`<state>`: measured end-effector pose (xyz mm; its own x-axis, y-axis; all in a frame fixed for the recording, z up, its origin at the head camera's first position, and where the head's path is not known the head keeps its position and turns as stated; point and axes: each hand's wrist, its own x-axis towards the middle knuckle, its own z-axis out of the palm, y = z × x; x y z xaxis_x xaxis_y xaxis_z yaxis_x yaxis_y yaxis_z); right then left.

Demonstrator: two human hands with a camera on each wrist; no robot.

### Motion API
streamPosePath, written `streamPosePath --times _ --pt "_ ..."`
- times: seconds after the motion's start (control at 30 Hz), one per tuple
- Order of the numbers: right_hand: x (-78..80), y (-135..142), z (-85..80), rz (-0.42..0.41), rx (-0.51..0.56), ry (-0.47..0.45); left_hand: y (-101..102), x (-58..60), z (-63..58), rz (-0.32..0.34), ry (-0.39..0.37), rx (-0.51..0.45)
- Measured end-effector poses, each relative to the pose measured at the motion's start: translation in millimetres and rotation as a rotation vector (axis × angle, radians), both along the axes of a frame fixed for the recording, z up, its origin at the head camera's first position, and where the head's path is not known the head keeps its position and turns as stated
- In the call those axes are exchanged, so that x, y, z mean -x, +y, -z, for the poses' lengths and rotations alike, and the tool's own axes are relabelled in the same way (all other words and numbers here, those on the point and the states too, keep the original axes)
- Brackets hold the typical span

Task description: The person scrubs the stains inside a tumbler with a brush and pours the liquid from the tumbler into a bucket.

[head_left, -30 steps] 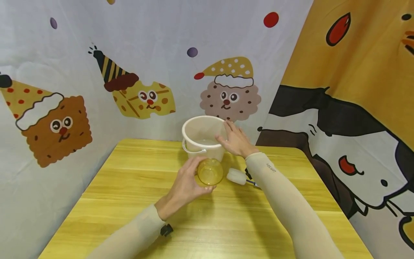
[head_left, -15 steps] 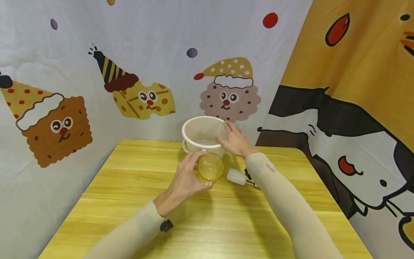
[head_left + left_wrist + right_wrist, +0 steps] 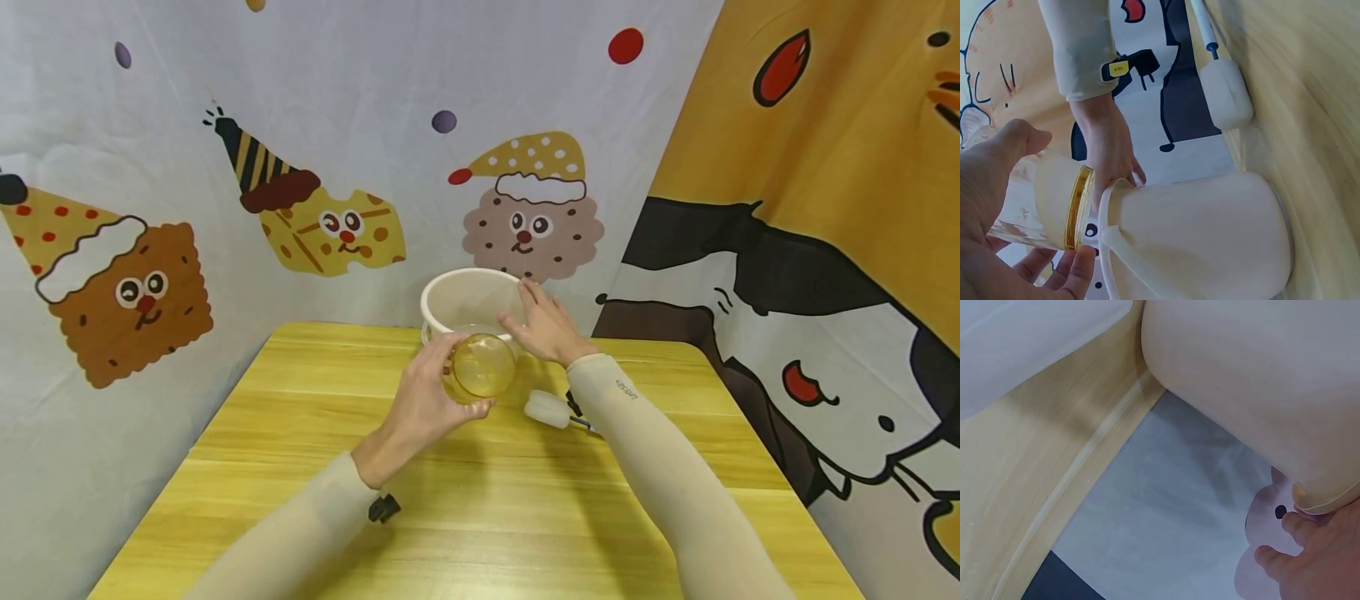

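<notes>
My left hand grips a clear amber glass cup round its side, tilted just in front of the bucket. In the left wrist view the cup lies sideways, its gold-edged end close to the bucket's rim. The cream plastic bucket stands upright at the table's back edge; a little water seems to lie at its bottom. My right hand holds the bucket's right rim, thumb towards the inside. In the right wrist view, fingertips of the right hand show beside the rim, outside the wall.
A white sponge brush with a blue-and-white handle lies on the table right of the bucket, partly behind my right sleeve. The yellow wood-grain table ends against a printed cloth backdrop. The bucket's handle hangs on the near side.
My left hand has raised the cup and moved it towards the bucket, and the cup's tilt has changed. My right hand stays on the rim.
</notes>
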<state>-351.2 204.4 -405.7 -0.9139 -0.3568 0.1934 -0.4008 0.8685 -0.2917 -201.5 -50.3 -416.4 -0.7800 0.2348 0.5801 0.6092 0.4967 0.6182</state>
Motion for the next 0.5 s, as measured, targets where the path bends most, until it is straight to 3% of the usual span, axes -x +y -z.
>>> streamPosePath --times 0.5 --pt "-1.3 -1 -0.7 0.0 0.022 0.002 -9 14.7 -17.3 -0.068 0.012 -0.002"
